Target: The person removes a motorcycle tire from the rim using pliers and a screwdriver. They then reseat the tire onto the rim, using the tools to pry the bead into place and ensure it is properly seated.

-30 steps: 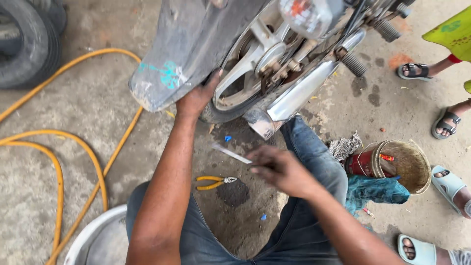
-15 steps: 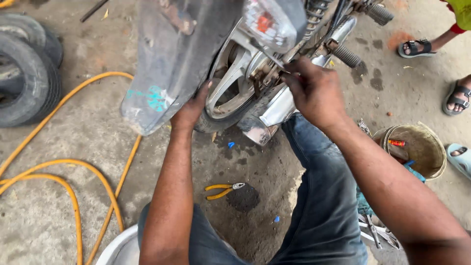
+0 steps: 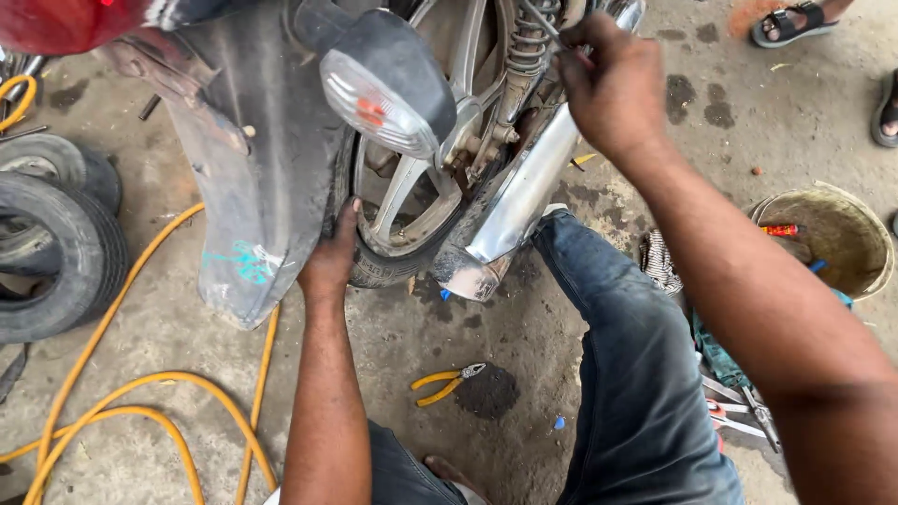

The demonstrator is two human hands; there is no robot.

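Your left hand [image 3: 329, 264] lies flat and open against the rear tyre [image 3: 379, 271], beside the mudguard [image 3: 262, 215]. Your right hand [image 3: 613, 89] is closed around a thin metal tool [image 3: 544, 23] near the shock absorber [image 3: 526, 51], above the exhaust [image 3: 514, 210].

Both forearms are bare, no sleeves, watch or rings showing on the left hand [image 3: 329, 265] or right hand [image 3: 613, 86]. Dark blue-grey jeans [image 3: 636, 374] cover the legs.

The scene was lit evenly by soft daylight; shadows were faint. Glare was seen on the chrome exhaust [image 3: 524, 201]. Slight blur was noted at the edges.
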